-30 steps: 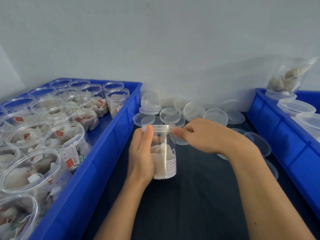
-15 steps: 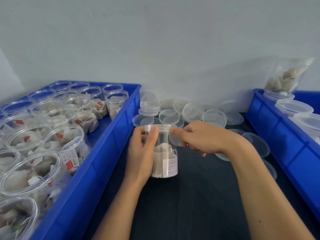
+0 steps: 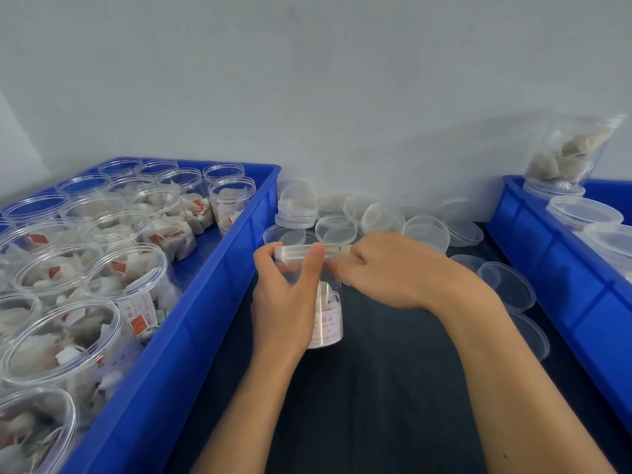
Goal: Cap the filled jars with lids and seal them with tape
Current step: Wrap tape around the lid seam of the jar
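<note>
The left hand (image 3: 285, 295) wraps around the clear plastic, sachet-filled jar (image 3: 325, 319), bracing it upright between both hands, while the right hand (image 3: 393, 271) pinches its clear round lid (image 3: 307, 252), apparently seating or sealing it.

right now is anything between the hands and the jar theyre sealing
Nothing visible. The left hand wraps the jar directly, thumb on the lid, and the right hand touches the lid's rim. Loose lids lie behind, out of the way.

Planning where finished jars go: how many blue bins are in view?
2. One blue bin on the left holds open filled jars; the other blue bin on the right holds lidded jars. Both run past the frame edges.
</note>
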Demonstrator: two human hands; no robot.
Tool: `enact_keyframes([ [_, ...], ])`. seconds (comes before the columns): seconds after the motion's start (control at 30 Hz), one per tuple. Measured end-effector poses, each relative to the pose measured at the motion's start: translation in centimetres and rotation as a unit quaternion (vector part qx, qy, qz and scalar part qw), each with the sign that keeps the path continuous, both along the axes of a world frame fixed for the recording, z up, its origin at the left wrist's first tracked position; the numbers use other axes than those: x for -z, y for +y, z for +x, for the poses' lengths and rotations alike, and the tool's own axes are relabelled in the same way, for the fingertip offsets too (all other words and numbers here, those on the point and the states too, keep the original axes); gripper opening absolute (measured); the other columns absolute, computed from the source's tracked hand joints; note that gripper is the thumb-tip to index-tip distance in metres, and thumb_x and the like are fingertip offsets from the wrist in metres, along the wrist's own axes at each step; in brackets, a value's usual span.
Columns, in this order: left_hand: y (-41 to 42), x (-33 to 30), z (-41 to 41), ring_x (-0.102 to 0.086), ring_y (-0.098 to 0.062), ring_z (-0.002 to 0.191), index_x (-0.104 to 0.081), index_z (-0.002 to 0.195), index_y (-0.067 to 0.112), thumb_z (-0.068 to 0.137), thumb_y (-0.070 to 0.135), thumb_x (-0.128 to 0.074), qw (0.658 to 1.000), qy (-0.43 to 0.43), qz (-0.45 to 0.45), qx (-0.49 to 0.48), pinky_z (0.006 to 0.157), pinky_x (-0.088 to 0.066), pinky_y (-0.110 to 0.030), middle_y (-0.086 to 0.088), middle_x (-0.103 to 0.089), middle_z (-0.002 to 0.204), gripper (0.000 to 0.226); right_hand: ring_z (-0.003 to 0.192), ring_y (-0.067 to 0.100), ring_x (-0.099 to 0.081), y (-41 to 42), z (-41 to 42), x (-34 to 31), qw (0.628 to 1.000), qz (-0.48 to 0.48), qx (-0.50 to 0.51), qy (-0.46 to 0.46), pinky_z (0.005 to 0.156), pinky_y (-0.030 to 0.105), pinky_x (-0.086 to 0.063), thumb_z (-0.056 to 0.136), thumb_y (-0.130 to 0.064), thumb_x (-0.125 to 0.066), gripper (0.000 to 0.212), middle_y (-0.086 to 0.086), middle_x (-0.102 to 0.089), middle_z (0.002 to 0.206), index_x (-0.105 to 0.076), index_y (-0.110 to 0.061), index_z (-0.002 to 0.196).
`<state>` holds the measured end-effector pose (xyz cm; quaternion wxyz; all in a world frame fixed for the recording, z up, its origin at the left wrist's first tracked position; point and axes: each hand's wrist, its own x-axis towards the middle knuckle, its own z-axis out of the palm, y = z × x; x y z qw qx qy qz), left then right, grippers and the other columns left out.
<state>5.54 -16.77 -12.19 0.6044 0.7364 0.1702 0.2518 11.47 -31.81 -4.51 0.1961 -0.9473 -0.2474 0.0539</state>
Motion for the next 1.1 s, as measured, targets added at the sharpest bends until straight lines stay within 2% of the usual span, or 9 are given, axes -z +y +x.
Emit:
enact_keyframes([
  [0.07,0.2,0.2,0.0,-0.07,0.003,0.082,-0.05,0.117,0.042,0.089,0.076,-0.063,1.0,-0.003,-0.008,-0.004,0.074,-0.053,-0.033,0.015,-0.071,0.101,0.046,0.064,0.016,-0.055,0.0,0.1,-0.1,1.0,0.013,-0.015,0.006,0.057,0.034,-0.04,0.093,-0.059,-0.043,0.049,-0.003,-0.062,0.071,-0.057,-0.017,0.073],
  [0.1,0.2,0.3,0.0,-0.069,0.005,0.082,-0.05,0.116,0.041,0.093,0.073,-0.062,1.0,-0.006,-0.008,-0.008,0.071,-0.051,-0.031,0.015,-0.07,0.099,0.041,0.063,0.017,-0.052,0.0,0.1,-0.1,1.0,0.018,-0.018,-0.002,0.057,0.033,-0.038,0.095,-0.052,-0.044,0.044,-0.002,-0.059,0.07,-0.055,-0.016,0.072],
  [0.2,0.1,0.3,-0.1,-0.069,0.006,0.081,-0.051,0.117,0.041,0.088,0.077,-0.06,1.0,-0.013,-0.01,-0.012,0.068,-0.049,-0.029,0.017,-0.07,0.096,0.048,0.057,0.016,-0.048,-0.2,0.3,0.0,0.998,0.021,-0.02,-0.064,0.055,0.032,-0.035,0.095,-0.046,-0.047,0.043,-0.005,-0.052,0.06,-0.048,-0.015,0.065],
  [0.33,0.1,0.1,-0.3,-0.069,0.004,0.083,-0.053,0.113,0.043,0.074,0.087,-0.053,1.0,-0.014,-0.024,-0.01,0.069,-0.049,-0.028,0.019,-0.07,0.097,0.06,0.056,0.016,-0.045,-0.5,0.7,0.4,0.997,0.036,-0.018,-0.063,0.055,0.036,-0.039,0.096,-0.051,-0.05,0.051,-0.003,-0.049,0.059,-0.046,-0.009,0.067],
  [0.53,0.5,0.1,-0.3,-0.073,-0.001,0.084,-0.055,0.112,0.043,0.077,0.084,-0.058,0.998,-0.03,-0.053,0.003,0.072,-0.053,-0.031,0.026,-0.07,0.102,0.054,0.049,0.01,-0.033,-0.6,1.1,0.8,0.998,0.062,-0.017,-0.003,0.056,0.034,-0.033,0.096,-0.062,-0.05,0.053,-0.011,-0.039,0.056,-0.038,-0.02,0.065],
  [0.67,0.3,0.0,-0.5,-0.075,-0.006,0.083,-0.057,0.113,0.04,0.079,0.079,-0.063,0.996,-0.061,-0.063,0.019,0.069,-0.055,-0.027,0.021,-0.073,0.101,0.052,0.046,0.008,-0.034,-1.3,1.1,0.5,0.995,0.082,-0.014,0.046,0.057,0.034,-0.033,0.094,-0.066,-0.053,0.054,-0.013,-0.041,0.052,-0.047,-0.022,0.064],
  [0.8,0.3,0.0,-0.5,-0.076,-0.007,0.085,-0.057,0.12,0.03,0.081,0.073,-0.065,0.992,-0.096,-0.072,0.043,0.068,-0.058,-0.02,0.019,-0.075,0.102,0.058,0.05,0.01,-0.035,-1.6,1.0,0.2,0.995,0.088,-0.008,0.054,0.06,0.036,-0.034,0.091,-0.073,-0.056,0.065,-0.013,-0.04,0.055,-0.05,-0.011,0.071],
  [0.93,0.6,0.1,-0.4,-0.076,-0.009,0.087,-0.057,0.124,0.027,0.081,0.071,-0.065,0.989,-0.106,-0.076,0.067,0.071,-0.059,-0.024,0.017,-0.075,0.105,0.062,0.056,0.013,-0.04,-1.6,0.7,-0.2,0.994,0.091,-0.012,0.064,0.063,0.037,-0.035,0.091,-0.071,-0.058,0.067,-0.009,-0.045,0.061,-0.054,-0.005,0.078],
  [1.1,0.9,0.5,-0.4,-0.077,-0.02,0.1,-0.054,0.129,0.025,0.081,0.072,-0.064,0.987,-0.092,-0.077,0.108,0.086,-0.063,-0.04,0.009,-0.075,0.111,0.068,0.068,0.015,-0.052,-1.9,0.4,-0.6,0.993,0.066,-0.015,0.1,0.069,0.034,-0.04,0.094,-0.069,-0.056,0.058,-0.006,-0.057,0.072,-0.061,-0.014,0.077],
])
